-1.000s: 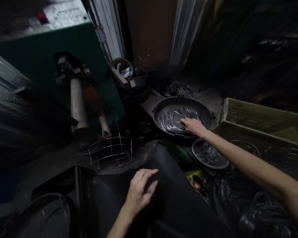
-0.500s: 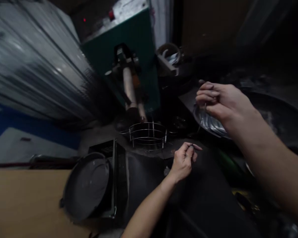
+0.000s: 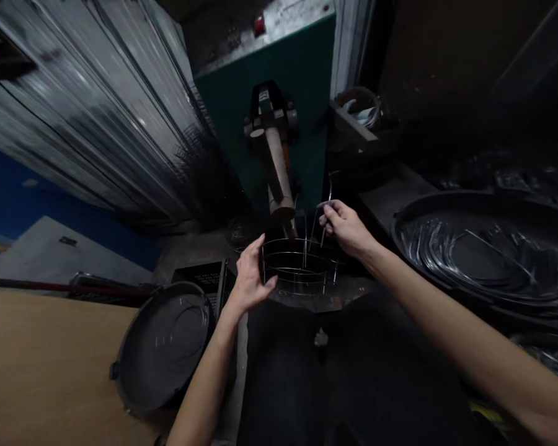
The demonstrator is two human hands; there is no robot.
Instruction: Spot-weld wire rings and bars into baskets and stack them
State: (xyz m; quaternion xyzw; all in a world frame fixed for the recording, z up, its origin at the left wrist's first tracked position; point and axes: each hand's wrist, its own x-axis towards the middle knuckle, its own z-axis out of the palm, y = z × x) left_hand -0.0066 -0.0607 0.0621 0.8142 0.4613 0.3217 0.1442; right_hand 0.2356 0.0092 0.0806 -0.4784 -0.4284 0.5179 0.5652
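Observation:
A round wire frame with thin hoops and uprights stands below the machine's rod-shaped arm. At its left side is my left hand, thumb and fingers spread, close to the hoops; whether it touches them is hard to tell. My right hand pinches a thin bent metal wire, held nearly upright just above the right side of the frame. The lower end of that wire hangs near the upper hoop.
A green machine rises behind the frame. On the right lies a large black tray with many wire pieces. A round black pan rests at left by a wooden board. Sheet metal lines the upper left.
My right hand has moved left from beside the tray to the wire frame, bringing a wire. My left hand has moved left to the frame's side and opened. The view has shifted.

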